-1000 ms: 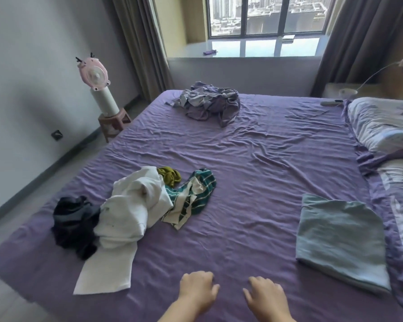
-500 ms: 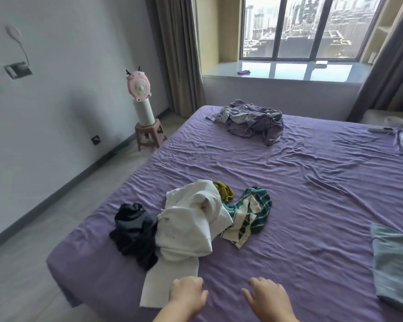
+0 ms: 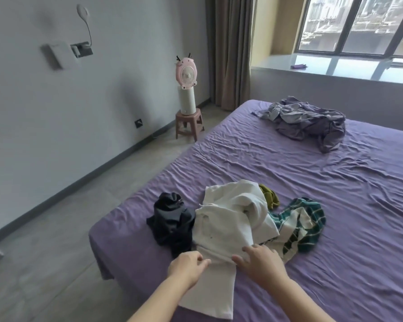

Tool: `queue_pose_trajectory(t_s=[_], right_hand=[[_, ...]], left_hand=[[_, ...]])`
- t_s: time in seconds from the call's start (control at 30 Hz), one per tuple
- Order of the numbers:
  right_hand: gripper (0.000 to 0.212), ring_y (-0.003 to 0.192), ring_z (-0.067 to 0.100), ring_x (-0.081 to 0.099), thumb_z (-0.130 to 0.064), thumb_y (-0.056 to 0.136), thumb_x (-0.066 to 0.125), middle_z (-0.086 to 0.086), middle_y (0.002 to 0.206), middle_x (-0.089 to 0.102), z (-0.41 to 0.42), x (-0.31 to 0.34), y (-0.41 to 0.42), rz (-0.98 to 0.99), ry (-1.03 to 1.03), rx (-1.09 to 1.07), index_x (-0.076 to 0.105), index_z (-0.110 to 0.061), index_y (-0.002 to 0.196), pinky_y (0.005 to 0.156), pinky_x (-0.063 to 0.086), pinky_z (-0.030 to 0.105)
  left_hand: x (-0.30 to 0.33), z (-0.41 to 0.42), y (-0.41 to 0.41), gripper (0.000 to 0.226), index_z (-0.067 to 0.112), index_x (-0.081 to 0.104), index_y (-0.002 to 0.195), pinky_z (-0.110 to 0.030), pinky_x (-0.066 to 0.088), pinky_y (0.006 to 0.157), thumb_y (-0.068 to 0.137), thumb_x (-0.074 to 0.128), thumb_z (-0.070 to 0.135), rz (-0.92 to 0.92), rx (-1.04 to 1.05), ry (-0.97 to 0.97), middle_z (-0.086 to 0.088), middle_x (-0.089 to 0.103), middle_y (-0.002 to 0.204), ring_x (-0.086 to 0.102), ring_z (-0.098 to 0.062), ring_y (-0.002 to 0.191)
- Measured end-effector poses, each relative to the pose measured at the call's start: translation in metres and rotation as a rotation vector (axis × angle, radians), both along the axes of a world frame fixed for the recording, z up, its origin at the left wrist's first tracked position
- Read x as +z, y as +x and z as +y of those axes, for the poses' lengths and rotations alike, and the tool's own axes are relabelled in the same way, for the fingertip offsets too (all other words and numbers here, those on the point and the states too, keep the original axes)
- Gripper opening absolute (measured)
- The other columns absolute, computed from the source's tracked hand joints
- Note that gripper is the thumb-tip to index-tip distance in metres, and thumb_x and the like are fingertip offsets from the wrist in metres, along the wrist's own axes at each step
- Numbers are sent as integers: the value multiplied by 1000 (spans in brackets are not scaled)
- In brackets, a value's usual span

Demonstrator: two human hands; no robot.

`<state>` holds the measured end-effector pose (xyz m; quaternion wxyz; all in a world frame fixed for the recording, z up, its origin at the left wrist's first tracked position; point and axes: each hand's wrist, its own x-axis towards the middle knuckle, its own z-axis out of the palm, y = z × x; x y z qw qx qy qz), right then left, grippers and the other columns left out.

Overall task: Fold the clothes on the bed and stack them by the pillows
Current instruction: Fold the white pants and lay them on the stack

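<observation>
Early stage, no folded stack or pillows in view. Left hand and right hand both pinching white garment at bed corner; dark, striped, olive pieces beside it, purple heap far off, all unfolded

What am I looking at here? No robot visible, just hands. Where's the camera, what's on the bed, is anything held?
There is no machine: a person wears one wide-angle camera on the head, looking forward and down. The left hand and right hand both reach onto a white garment near the corner of the purple bed; the left fingers seem to pinch its fabric, while the right hand rests on it and its grip is unclear. Beside the white piece lie a dark garment, an olive piece and a green striped garment. A lavender heap sits at the far side.
</observation>
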<state>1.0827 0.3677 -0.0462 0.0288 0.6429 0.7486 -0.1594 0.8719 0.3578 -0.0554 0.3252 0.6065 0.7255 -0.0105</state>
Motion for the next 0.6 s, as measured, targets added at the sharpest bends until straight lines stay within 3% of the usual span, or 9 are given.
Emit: queue_pose_trajectory(t_s=[0.13, 0.23, 0.37, 0.47, 0.6], right_hand=[[58, 116, 19, 49, -70, 86, 31, -7, 123, 57, 59, -25, -29, -35, -12, -44, 51, -30, 123, 91, 39, 33], [60, 129, 18, 37, -67, 87, 36, -7, 137, 45, 97, -48, -43, -50, -66, -74, 42, -30, 134, 99, 36, 35], [70, 144, 22, 8, -59, 88, 44, -1, 157, 13, 139, -77, -57, -78, -161, -71, 19, -32, 146, 113, 20, 40], [75, 145, 25, 2, -55, 88, 49, 2, 158, 4, 164, -95, -60, -125, -169, -92, 10, -31, 148, 115, 15, 42], [76, 145, 24, 1, -44, 90, 51, 1, 158, 2, 192, -112, -69, -187, -196, -43, 5, -29, 149, 115, 11, 46]], left_hand=[[-37, 61, -25, 41, 31, 62, 112, -22, 41, 74, 87, 49, 60, -109, 22, -74, 11, 65, 112, 60, -11, 102], [-73, 95, -34, 44, 27, 57, 121, -23, 43, 83, 89, 47, 56, -163, 18, -159, 7, 62, 120, 57, -13, 109], [-107, 124, -39, 56, 19, 36, 142, -26, 39, 100, 95, 44, 47, -206, 28, -226, -2, 46, 141, 45, -18, 128], [-119, 138, -33, 60, 18, 26, 147, -27, 35, 105, 96, 43, 45, -241, 12, -277, -6, 38, 147, 38, -20, 134], [-127, 146, -28, 62, 20, 27, 148, -26, 34, 106, 95, 47, 45, -318, 19, -278, -4, 37, 148, 38, -18, 134]])
